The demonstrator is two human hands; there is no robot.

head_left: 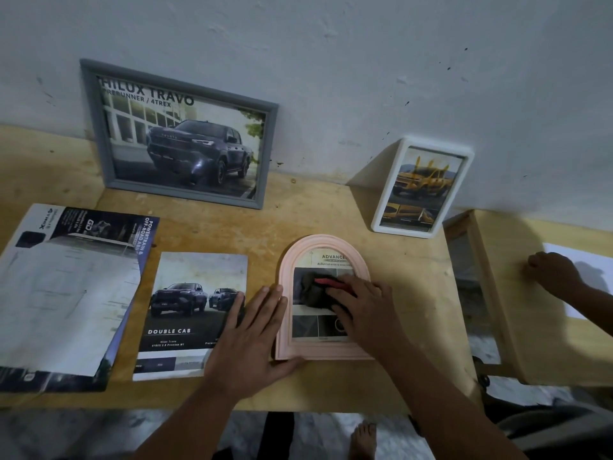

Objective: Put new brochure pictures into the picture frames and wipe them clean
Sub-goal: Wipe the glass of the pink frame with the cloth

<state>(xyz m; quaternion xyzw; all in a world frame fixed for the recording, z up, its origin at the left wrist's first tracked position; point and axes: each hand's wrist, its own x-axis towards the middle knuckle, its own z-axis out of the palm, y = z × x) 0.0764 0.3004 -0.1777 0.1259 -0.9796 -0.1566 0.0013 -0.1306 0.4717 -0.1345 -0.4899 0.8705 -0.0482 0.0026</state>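
Observation:
A pink arched picture frame lies flat on the wooden table with a brochure picture inside it. My right hand presses a dark cloth with a red edge onto the frame's glass. My left hand lies flat with spread fingers, its thumb against the frame's lower left edge and its fingertips on a loose "Double Cab" brochure page. A grey frame with a truck picture and a white frame with a yellow car picture lean on the wall.
An opened brochure with a white sheet on it lies at the table's left. A second wooden table stands to the right, where another person's hand rests by a white paper. A bare foot shows below the table's front edge.

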